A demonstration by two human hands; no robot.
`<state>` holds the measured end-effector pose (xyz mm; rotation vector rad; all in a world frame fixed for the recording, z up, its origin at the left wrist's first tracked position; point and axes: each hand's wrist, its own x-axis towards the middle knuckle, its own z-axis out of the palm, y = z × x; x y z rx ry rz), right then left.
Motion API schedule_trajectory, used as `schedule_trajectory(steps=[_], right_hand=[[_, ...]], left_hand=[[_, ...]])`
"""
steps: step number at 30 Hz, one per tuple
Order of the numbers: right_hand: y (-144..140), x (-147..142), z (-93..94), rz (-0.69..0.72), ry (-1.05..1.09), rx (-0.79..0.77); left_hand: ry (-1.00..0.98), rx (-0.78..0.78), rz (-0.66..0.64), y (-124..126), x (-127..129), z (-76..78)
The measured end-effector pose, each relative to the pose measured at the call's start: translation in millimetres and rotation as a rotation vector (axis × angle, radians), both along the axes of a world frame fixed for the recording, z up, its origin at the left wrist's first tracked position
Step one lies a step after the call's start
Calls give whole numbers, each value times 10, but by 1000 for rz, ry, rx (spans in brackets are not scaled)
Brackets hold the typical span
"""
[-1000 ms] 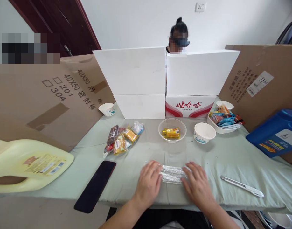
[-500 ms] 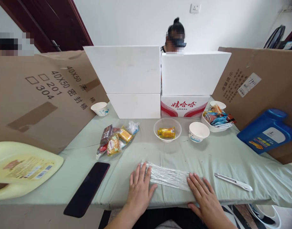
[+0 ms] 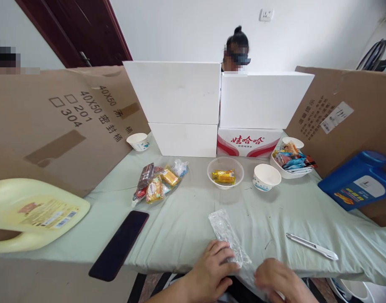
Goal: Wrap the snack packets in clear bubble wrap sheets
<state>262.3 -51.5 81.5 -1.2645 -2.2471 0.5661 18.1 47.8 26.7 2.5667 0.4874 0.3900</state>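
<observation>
At the near edge of the bench (image 3: 186,235), about midway along, lies a crinkled strip of clear plastic film (image 3: 220,223), slanting towards the person. The left hand (image 3: 213,269) rests on its near part, fingers lightly bent over it rather than clenched; the right hand (image 3: 278,275), blurred, is curled over that edge, and whether its fingers grasp any film cannot be told. The strip could skid or crumple if pressed unevenly. The dark smartphone (image 3: 120,246), overhanging the near edge towards the left corner, might fall if the green cloth (image 3: 306,214) were tugged
</observation>
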Motion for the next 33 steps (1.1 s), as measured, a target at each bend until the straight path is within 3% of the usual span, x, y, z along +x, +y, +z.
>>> schedule_trajectory(steps=[2, 5, 8, 11, 15, 19, 26, 33], right_hand=[[230, -76, 127, -60, 76, -164], [696, -214, 160, -130, 115, -225], [1166, -383, -6, -169, 90, -209], [1452, -552, -276, -260, 27, -185], [1501, -716, -581, -385, -44, -109], [1433, -792, -723, -429, -123, -20], [1430, -827, -781, -467, -237, 85], [1449, -828, -754, -462, -333, 154]], left_hand=[[-32, -77, 8, 20, -15, 8], [-86, -132, 14, 36, -18, -24], [-126, -132, 6, 37, -14, -87], [-168, -138, 54, 33, -9, -123], [-186, -158, 91, 31, 5, -101], [-218, -145, 99, 3, 11, -79], [-364, 35, 287, 81, -47, -13], [-168, 158, 348, 418, 26, -72]])
